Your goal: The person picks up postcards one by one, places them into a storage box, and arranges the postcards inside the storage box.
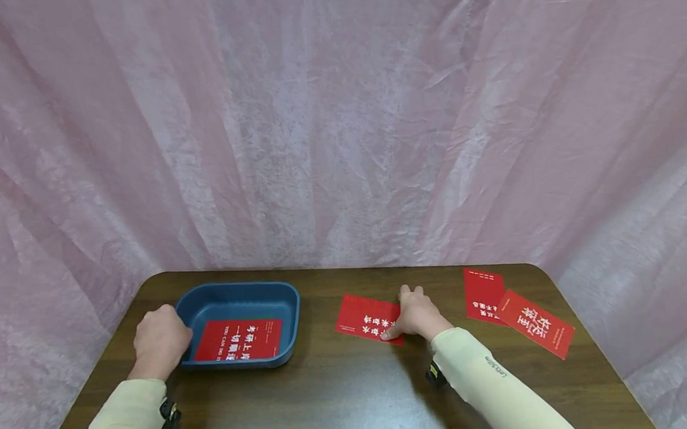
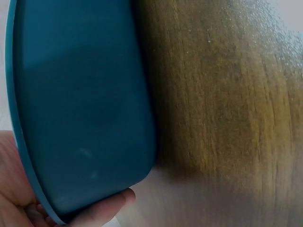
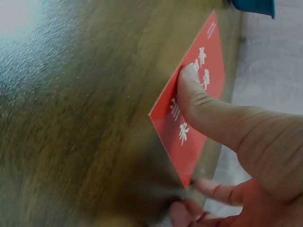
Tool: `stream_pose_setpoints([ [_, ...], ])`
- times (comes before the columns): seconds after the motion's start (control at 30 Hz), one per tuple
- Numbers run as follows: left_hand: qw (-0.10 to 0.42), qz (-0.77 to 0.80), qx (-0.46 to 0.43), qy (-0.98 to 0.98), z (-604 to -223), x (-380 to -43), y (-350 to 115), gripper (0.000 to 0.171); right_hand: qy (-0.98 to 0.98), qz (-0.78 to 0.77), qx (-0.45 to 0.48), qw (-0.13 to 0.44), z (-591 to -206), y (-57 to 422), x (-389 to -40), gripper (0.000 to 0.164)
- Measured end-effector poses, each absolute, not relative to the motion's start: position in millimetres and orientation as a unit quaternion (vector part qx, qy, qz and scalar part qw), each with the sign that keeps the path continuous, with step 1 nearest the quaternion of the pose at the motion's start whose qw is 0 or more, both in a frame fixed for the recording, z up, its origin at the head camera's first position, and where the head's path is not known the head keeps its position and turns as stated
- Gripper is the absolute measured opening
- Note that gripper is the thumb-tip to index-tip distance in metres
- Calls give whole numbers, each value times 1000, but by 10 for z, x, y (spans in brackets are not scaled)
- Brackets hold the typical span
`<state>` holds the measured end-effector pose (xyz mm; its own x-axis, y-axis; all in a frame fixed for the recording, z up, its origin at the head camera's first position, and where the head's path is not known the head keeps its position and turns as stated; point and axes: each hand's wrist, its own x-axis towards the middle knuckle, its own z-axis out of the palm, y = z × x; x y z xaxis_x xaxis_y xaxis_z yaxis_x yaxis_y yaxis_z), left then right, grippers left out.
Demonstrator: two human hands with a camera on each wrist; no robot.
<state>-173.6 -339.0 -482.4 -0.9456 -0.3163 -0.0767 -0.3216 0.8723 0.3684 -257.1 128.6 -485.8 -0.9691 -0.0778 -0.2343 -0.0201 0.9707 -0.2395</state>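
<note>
At the left, my left hand (image 1: 161,340) grips the rim of a blue plastic tray (image 1: 294,335) at its left side. Its thumb (image 2: 106,208) lies along the tray's outer wall, below the rim. A red card (image 1: 233,339) with white lettering lies inside the tray. My right hand (image 1: 417,315) is over another red card (image 1: 361,315) near the table's middle. The right thumb (image 3: 199,101) presses on that card's printed face, while the other fingers spread beyond its right edge, their tips close to a corner of it.
Two more red cards lie overlapping at the right, one upright-set (image 1: 483,291) and one slanted (image 1: 536,324) near the table edge. The brown wooden table (image 1: 308,407) reflects light in front. A pink curtain (image 1: 339,142) hangs behind it.
</note>
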Motion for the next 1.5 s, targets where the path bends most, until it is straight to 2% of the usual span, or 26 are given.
stream_pose_setpoints([
  [0.13,8,194,-167,967,-4831,-1733,-3376,26,983,-138,-38,113,-4915,1295,-2587,86],
  [0.23,10,192,-171,966,-4832,-1728,-3373,27,981,-153,-50,111,-4945,1304,-2599,82],
  [0.5,3,187,-163,969,-4803,-1758,-3366,24,981,-167,-42,90,-4972,1320,-2634,85],
  [0.9,4,186,-164,969,-4793,-1772,-3378,24,970,-220,-84,52,-4992,1352,-2687,92],
  [1.17,12,185,-172,968,-4797,-1754,-3371,25,966,-234,-108,40,-4976,1441,-2714,85],
  [1.27,14,185,-173,967,-4799,-1745,-3370,26,960,-255,-111,38,-4987,1468,-2722,78],
  [1.5,11,186,-175,967,-4793,-1733,-3366,25,913,-390,-96,67,-4980,1485,-2727,36],
])
